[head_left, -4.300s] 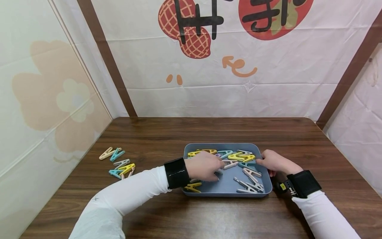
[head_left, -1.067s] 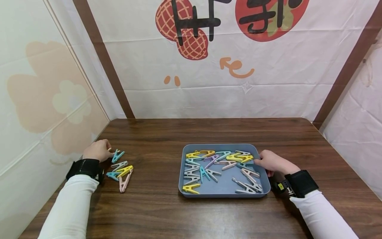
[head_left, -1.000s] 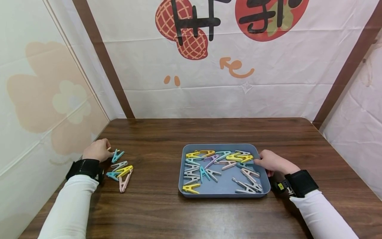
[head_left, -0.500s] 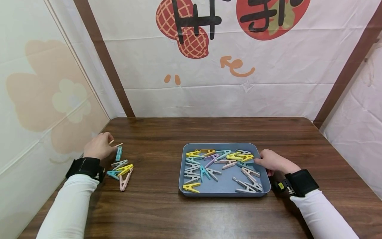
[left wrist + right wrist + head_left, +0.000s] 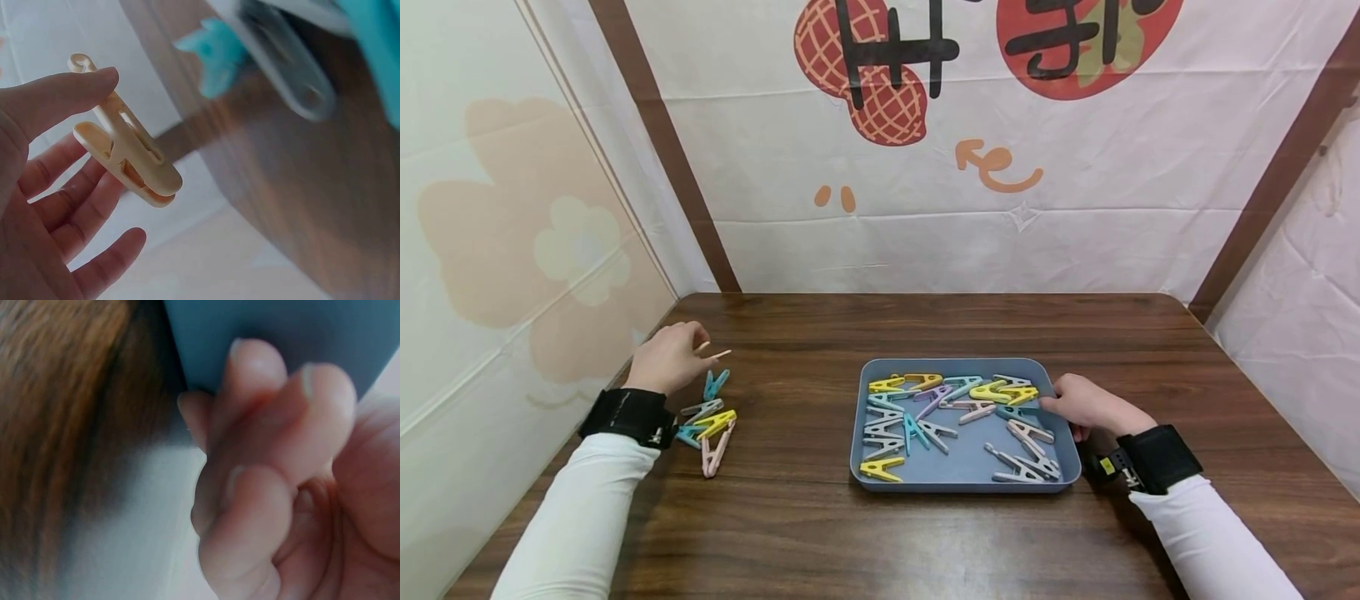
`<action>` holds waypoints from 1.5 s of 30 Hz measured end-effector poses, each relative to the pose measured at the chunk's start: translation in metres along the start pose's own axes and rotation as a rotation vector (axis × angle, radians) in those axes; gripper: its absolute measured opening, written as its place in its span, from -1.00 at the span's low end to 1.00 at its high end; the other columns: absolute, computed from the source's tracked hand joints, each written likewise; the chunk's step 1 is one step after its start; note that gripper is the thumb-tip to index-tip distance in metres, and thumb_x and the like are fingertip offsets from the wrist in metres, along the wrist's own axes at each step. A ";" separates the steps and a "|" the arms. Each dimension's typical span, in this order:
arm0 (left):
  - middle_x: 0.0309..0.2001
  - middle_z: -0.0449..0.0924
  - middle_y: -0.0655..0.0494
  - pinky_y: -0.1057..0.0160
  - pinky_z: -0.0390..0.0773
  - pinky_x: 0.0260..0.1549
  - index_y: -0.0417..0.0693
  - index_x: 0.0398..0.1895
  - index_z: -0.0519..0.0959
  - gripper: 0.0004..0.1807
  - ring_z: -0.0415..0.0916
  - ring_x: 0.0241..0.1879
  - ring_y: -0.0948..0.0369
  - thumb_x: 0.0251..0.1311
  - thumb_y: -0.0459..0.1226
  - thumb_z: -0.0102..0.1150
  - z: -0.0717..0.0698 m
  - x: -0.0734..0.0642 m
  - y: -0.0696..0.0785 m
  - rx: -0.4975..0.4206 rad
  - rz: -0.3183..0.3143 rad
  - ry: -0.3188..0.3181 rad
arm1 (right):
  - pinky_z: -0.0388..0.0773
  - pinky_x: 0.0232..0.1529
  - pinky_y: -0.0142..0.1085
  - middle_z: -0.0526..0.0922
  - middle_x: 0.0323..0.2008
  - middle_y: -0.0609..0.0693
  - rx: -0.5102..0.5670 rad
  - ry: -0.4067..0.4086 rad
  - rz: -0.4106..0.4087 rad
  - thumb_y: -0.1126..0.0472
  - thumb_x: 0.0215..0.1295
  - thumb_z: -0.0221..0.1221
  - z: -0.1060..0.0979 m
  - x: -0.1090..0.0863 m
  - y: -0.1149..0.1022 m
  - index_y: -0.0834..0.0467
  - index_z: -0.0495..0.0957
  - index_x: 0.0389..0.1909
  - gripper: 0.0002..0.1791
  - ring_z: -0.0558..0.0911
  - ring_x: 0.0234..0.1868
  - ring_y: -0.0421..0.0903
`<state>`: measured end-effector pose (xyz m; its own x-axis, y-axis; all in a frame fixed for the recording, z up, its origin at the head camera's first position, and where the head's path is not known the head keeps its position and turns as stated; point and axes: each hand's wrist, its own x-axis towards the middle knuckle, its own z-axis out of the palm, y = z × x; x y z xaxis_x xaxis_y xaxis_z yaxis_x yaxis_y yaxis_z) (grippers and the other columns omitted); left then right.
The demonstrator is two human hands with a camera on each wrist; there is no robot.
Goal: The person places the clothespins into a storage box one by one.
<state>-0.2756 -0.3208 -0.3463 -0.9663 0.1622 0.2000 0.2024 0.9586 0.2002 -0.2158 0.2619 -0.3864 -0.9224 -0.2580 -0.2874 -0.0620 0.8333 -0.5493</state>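
My left hand (image 5: 668, 358) pinches a beige clothespin (image 5: 134, 147) between thumb and fingers, raised off the table at the left. In the left wrist view its last finger stands apart from the clothespin. Just below the hand, in the head view, a teal clothespin (image 5: 716, 385) lies at the top of a small loose group. My right hand (image 5: 1093, 406) grips the right side of a blue-grey tray (image 5: 951, 468), thumb at the rim. The right wrist view shows curled fingers against the tray's outer wall (image 5: 206, 337); the thumb's tip is not seen there.
Below the teal one lie a grey clothespin (image 5: 703, 411), a yellow clothespin (image 5: 717, 424), a blue clothespin (image 5: 688, 435) and a pink clothespin (image 5: 718, 451). Several clothespins in mixed colours lie inside the tray. Fabric walls border the brown table (image 5: 820, 533) behind and at the left.
My left hand has gone from over the tray to the left group, taken the beige clothespin and lifted it slightly away. The teal clothespin has turned and shifted right. The right hand stays at the tray.
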 end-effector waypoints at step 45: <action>-0.15 0.60 0.14 0.34 0.47 -0.26 -0.02 -0.02 0.65 -0.69 0.44 -0.18 0.22 0.17 -0.18 0.36 0.020 0.007 0.281 0.104 0.966 -0.171 | 0.48 -0.68 -0.32 0.46 -0.76 -0.02 -0.004 0.004 0.007 0.20 0.40 0.08 0.001 0.000 0.000 0.31 0.57 -0.36 -0.75 0.48 -0.78 -0.18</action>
<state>-0.2289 -0.0452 -0.3080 -0.4048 0.9099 0.0905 0.9095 0.4109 -0.0634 -0.2158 0.2615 -0.3873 -0.9244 -0.2497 -0.2882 -0.0567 0.8373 -0.5437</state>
